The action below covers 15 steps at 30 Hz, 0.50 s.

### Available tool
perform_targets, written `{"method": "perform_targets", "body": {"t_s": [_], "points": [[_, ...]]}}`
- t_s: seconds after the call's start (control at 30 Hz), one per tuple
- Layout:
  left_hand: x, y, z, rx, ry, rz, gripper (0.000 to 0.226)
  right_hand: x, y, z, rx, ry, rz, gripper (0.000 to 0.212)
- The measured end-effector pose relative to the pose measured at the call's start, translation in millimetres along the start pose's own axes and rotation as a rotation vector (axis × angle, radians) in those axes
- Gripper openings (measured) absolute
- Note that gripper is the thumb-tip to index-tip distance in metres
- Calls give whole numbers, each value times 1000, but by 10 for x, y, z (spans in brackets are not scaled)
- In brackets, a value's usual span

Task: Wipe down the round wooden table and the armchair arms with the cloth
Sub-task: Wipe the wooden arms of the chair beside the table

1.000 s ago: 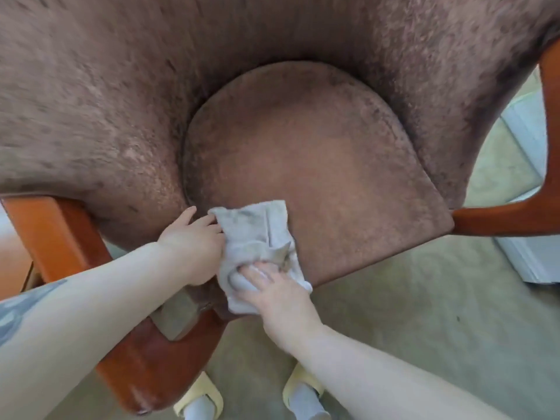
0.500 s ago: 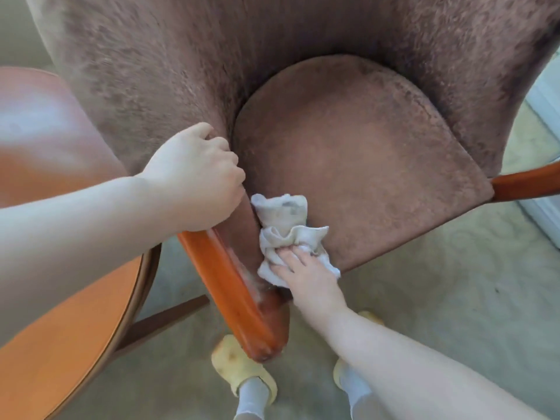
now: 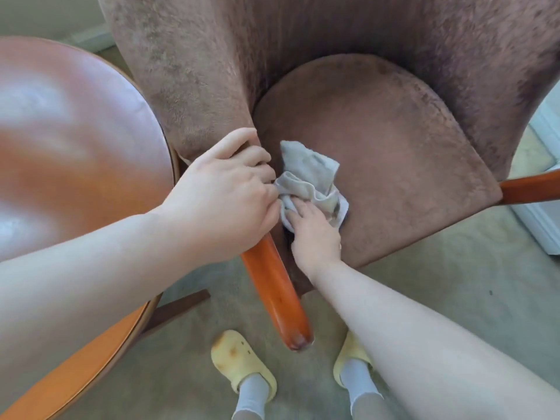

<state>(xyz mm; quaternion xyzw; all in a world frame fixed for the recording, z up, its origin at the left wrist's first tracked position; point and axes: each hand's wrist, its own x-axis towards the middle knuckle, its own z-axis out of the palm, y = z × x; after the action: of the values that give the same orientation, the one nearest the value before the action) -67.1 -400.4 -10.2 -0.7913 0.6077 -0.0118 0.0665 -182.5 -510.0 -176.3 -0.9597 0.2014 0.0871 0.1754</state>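
A brown plush armchair (image 3: 378, 140) fills the upper middle of the view. Its left arm (image 3: 275, 298) is polished orange wood and runs toward me. My left hand (image 3: 224, 195) is closed around the top of that arm where the wood meets the upholstery. A crumpled grey cloth (image 3: 309, 183) lies at the seat's left edge, just beside the arm. My right hand (image 3: 315, 231) presses on the cloth, fingers curled into its folds. The chair's right arm (image 3: 530, 189) shows at the right edge. The round wooden table (image 3: 69, 165) sits to the left.
Beige carpet (image 3: 439, 283) covers the floor in front of the chair. My feet in yellow slippers (image 3: 239, 362) stand just below the left arm's tip. A white object (image 3: 545, 225) stands at the right edge. A table leg strut (image 3: 178, 307) crosses under the tabletop.
The view has shifted right and pulled back, bringing the table into sight. My left hand went from the cloth to gripping the chair arm. My right hand moved the cloth up along the seat edge.
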Motion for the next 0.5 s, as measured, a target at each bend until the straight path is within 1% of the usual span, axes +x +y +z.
{"method": "perform_targets", "body": {"t_s": [0.03, 0.1, 0.13, 0.17, 0.2, 0.23, 0.3, 0.33, 0.37, 0.4, 0.43, 0.47, 0.5], "points": [[-43, -4, -15, -8, 2, -7, 50, -204, 167, -6, -97, -92, -106, 55], [-122, -14, -47, -40, -3, -15, 47, -608, 615, -116, -267, -351, -363, 59], [-163, -20, -60, -59, -6, -20, 46, -771, 829, -219, -308, -476, -440, 59], [-208, -16, -69, -79, -9, -30, 46, -900, 971, -324, -266, -508, -425, 58], [-252, -2, -68, -97, -5, -43, 46, -967, 1021, -385, -186, -434, -358, 59], [-291, 18, -54, -113, 7, -61, 45, -962, 954, -365, -69, -261, -218, 61], [-343, 78, -13, -146, 48, -118, 44, -839, 486, -233, 140, 132, 100, 68], [-349, 114, 8, -163, 70, -151, 43, -767, 230, -136, 230, 254, 190, 72], [-345, 155, 25, -180, 91, -184, 43, -738, 32, -53, 290, 260, 209, 73], [-337, 190, 37, -194, 112, -217, 42, -751, -69, 17, 310, 147, 170, 70], [-324, 211, 46, -205, 134, -243, 43, -787, -41, 42, 229, -7, 30, 66], [-321, 228, 56, -215, 150, -258, 43, -821, 101, 0, 110, -103, -148, 63], [-335, 239, 69, -223, 159, -263, 44, -851, 334, -56, 8, -163, -301, 61]]}}
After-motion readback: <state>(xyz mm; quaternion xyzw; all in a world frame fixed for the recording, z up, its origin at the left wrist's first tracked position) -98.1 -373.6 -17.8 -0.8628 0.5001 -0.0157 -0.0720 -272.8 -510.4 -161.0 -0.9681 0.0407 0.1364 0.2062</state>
